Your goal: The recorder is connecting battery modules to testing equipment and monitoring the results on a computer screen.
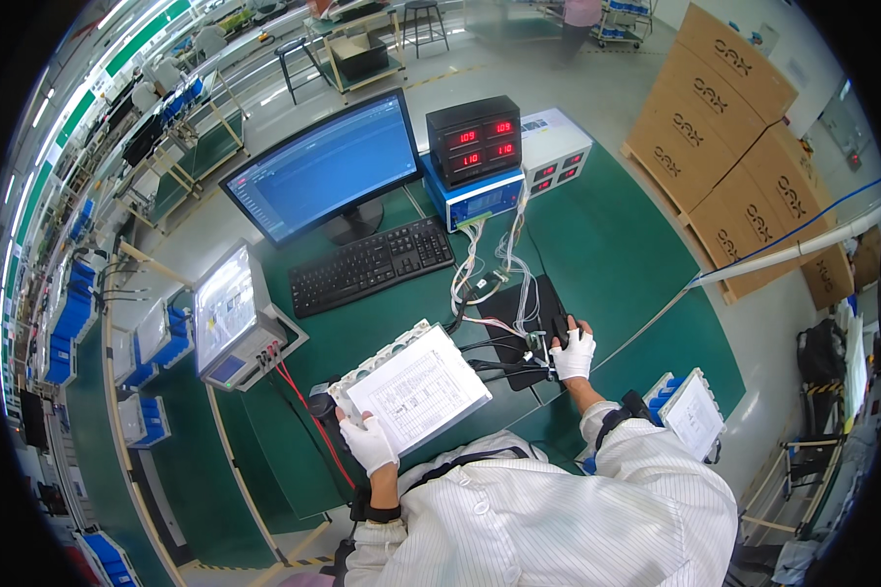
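Note:
My left hand [370, 442], in a white fingerless glove, grips the near left corner of a flat white-edged pack [360, 370]. A printed sheet of paper [421, 391] lies on top of the pack, and my thumb rests near its edge. My right hand [574, 352], gloved the same way, is curled at the right side of a black mat [499, 311]. Its fingers close around a small dark thing, mostly hidden by them. Just left of that hand is a cluster of connectors [535, 350], with black cables [489, 366] leading to the pack.
Behind my hands stand a keyboard [372, 266], a monitor [328, 166] and a black meter [474, 142] on a blue box [472, 201]. A bench instrument [230, 318] with red leads [303, 401] sits left. Cartons [719, 147] are stacked beyond the green table [656, 284].

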Demonstrator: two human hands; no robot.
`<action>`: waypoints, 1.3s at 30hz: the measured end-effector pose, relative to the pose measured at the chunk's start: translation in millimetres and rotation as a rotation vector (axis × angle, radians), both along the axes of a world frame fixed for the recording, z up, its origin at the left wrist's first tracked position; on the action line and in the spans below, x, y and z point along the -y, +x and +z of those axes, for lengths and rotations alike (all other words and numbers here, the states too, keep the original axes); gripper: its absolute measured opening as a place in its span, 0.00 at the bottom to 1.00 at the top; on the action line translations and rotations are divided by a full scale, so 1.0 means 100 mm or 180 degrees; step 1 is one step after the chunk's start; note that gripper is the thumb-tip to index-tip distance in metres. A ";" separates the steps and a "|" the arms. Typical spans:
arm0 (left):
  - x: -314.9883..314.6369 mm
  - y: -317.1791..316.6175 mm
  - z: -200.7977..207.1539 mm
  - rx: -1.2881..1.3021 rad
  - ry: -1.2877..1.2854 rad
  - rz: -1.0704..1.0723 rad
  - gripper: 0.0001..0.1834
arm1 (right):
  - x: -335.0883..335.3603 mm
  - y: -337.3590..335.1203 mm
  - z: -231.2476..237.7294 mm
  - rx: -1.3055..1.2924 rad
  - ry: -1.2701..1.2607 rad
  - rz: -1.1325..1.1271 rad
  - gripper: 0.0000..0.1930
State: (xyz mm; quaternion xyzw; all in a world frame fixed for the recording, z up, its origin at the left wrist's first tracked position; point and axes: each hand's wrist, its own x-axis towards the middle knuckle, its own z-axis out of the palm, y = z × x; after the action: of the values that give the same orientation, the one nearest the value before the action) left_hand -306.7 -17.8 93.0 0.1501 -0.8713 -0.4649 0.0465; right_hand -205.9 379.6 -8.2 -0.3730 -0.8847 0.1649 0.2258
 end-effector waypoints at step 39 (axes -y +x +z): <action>1.05 -0.41 -0.29 0.0676 0.1606 0.0573 0.16 | 0.03 0.04 0.13 -0.0131 -0.0052 0.0068 0.33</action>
State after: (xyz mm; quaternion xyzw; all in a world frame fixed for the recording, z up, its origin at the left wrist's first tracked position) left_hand -347.5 -122.7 63.6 0.2815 -0.7113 -0.6426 -0.0429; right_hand -202.3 376.6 5.0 -0.3619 -0.8824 0.1822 0.2392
